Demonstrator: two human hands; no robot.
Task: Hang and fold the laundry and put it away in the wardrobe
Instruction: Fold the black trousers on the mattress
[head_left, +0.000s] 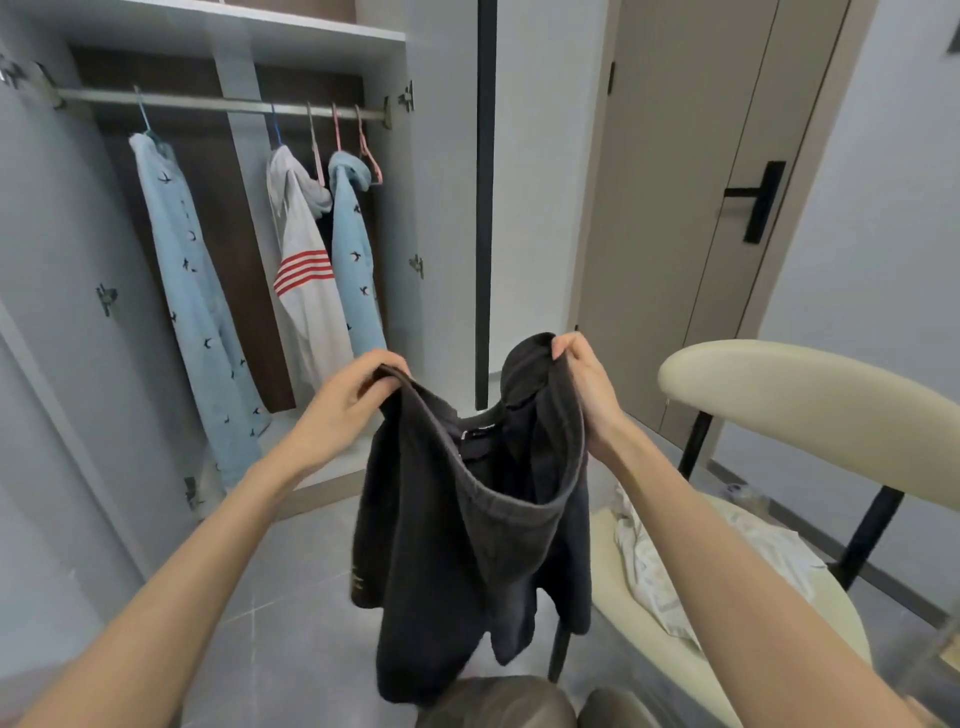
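Holding the black soft cotton garment (467, 545) up just left of the cream padded chair (779, 374), I grip its open edge on both sides. My left hand (358, 387) has its fingers curled over the rim, and my right hand (582, 374) pinches the opposite side. Best, I judge, to draw that edge taut and level and let the creases drop before folding.

The left forearm (218, 525) and right forearm (691, 519) are bare to the near edge, where two rounded grey-brown fabric shapes (498, 701) show.
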